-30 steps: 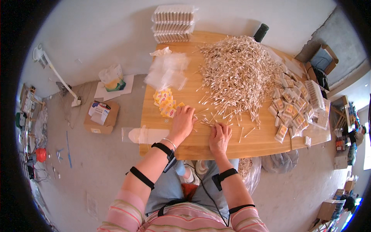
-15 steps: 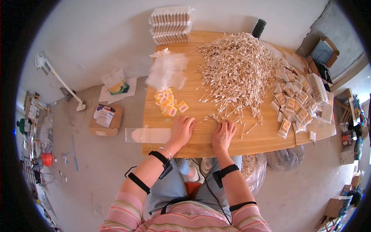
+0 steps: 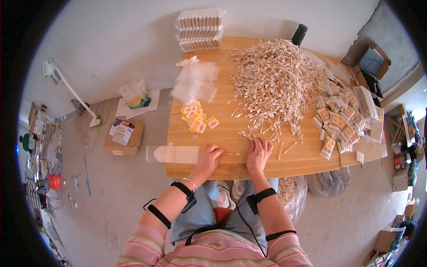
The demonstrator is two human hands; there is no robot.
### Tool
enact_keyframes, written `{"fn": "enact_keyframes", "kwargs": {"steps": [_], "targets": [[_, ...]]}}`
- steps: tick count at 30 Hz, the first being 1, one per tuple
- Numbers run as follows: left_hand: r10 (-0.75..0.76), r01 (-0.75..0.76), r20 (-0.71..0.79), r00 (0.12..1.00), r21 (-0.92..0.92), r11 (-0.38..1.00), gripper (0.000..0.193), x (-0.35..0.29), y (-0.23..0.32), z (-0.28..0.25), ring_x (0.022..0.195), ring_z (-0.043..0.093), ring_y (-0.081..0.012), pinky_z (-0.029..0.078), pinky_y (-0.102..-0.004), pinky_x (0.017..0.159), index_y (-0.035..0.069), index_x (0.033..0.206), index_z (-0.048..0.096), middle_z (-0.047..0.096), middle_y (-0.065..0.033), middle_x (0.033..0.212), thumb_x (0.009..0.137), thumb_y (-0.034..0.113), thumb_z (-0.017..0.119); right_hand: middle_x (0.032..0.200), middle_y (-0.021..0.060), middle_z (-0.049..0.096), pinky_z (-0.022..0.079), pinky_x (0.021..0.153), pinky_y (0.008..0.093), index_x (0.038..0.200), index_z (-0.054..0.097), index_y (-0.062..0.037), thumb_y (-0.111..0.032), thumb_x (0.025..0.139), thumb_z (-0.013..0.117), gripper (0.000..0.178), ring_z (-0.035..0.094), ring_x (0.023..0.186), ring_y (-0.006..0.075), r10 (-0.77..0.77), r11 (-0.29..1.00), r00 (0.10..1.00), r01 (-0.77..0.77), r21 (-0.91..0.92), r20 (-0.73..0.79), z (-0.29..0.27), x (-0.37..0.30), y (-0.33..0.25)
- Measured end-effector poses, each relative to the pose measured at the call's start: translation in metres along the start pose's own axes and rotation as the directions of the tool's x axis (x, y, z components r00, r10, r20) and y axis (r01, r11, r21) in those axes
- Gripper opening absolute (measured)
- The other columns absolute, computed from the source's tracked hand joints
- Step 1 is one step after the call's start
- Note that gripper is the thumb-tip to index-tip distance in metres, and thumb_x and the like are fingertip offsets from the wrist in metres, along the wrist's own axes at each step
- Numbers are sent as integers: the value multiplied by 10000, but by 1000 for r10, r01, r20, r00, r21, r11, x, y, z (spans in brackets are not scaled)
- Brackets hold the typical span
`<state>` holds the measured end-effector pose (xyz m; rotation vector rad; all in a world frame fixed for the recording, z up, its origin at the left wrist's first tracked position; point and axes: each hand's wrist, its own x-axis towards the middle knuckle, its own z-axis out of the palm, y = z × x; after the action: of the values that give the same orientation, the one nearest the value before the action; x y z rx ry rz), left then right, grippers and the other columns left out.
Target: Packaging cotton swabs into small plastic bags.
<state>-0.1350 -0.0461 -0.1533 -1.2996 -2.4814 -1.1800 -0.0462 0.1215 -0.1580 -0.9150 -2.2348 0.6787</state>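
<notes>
My left hand (image 3: 210,160) is closed by the table's near edge, fingertips pinched on one or a few cotton swabs (image 3: 233,154) whose tips point right. To its right, my right hand (image 3: 259,153) rests on the wood with curled fingers. A small bunch of swabs (image 3: 246,134) pokes out beyond its fingertips, apparently gripped there; the palm side is hidden. Left of my left hand lies a clear plastic sleeve with a pale card (image 3: 178,154) in it. Beyond both hands spreads a big heap of loose cotton swabs (image 3: 275,84), a few strays near my right hand.
Yellow labels (image 3: 199,119) and clear bags (image 3: 195,82) lie at the table's left. Filled small packets (image 3: 338,115) pile up at the right. Stacked swab packs (image 3: 200,30) stand at the back left, a dark bottle (image 3: 300,34) at the back. An open cardboard box (image 3: 124,141) sits on the floor.
My left hand has moved nearer to me and slightly left, away from the bunch by my right hand, with swabs in its fingertips. My right hand has barely moved.
</notes>
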Motion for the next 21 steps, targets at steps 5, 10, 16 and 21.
{"fn": "enact_keyframes", "kwargs": {"steps": [5,10,16,21], "targets": [[90,-89,53,994,-19,996,212,-10,11,-12,908,549,-294,473,-377,788,87,958,671,581,-80,921,753,32,677,1069,21,622,343,976,464,975,685,-110,-130,818,626,169,480,1109,290,-266,960,959,273,-66,97,-1,1,-12],[19,-23,56,998,84,996,267,-13,10,-13,1030,500,-329,410,-451,909,82,1040,632,538,-105,1134,778,120,666,1020,15,642,347,969,457,914,701,-118,-79,753,635,179,510,1074,292,-402,916,898,389,103,181,9,-9,-29],[-81,80,9,997,102,992,596,-4,19,-16,1286,343,-382,268,-491,1081,9,1300,430,379,-184,1396,776,197,643,1116,41,610,347,973,457,1024,672,-108,-64,751,608,284,485,1114,303,-403,915,880,377,145,252,12,12,-35],[-64,62,11,998,126,990,630,1,19,-16,1341,307,-373,232,-486,1120,-15,1316,406,395,-186,1392,769,194,639,1128,44,588,364,961,461,1023,659,-96,-71,740,613,288,482,1117,308,-435,897,811,428,111,390,17,21,-33]]}}
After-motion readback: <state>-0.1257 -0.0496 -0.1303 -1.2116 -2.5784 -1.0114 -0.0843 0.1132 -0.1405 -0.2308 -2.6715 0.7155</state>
